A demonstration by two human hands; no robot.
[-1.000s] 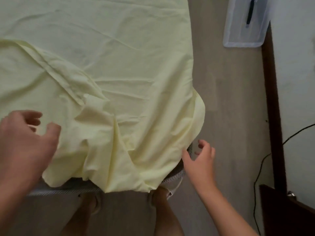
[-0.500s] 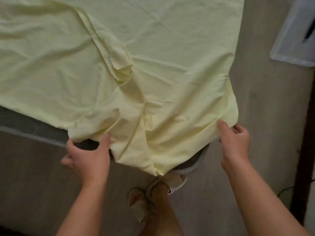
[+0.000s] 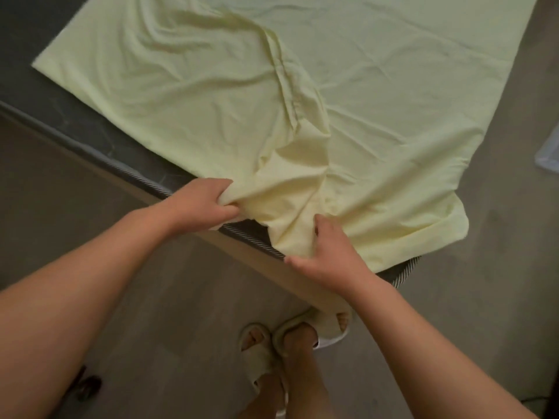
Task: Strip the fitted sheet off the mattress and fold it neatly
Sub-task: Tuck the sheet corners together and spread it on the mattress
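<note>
Dim, even indoor light, soft shadows in the pale yellow cotton sheet (image 3: 211,95); wide-angle edges bend, detail slightly soft.

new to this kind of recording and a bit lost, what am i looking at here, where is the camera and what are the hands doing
No machine here: a person works with bare hands. The camera sits on their head and looks down, so you see their own arms and slippers. The surface is a dark mattress with a striped edge. A pale yellow sheet lies loose and wrinkled on it, partly hanging over the near edge. The left hand grips a bunch of the sheet at that edge. The right hand lies on the hanging cloth, fingers bent into it; whether it truly holds it is hard to tell.
</note>
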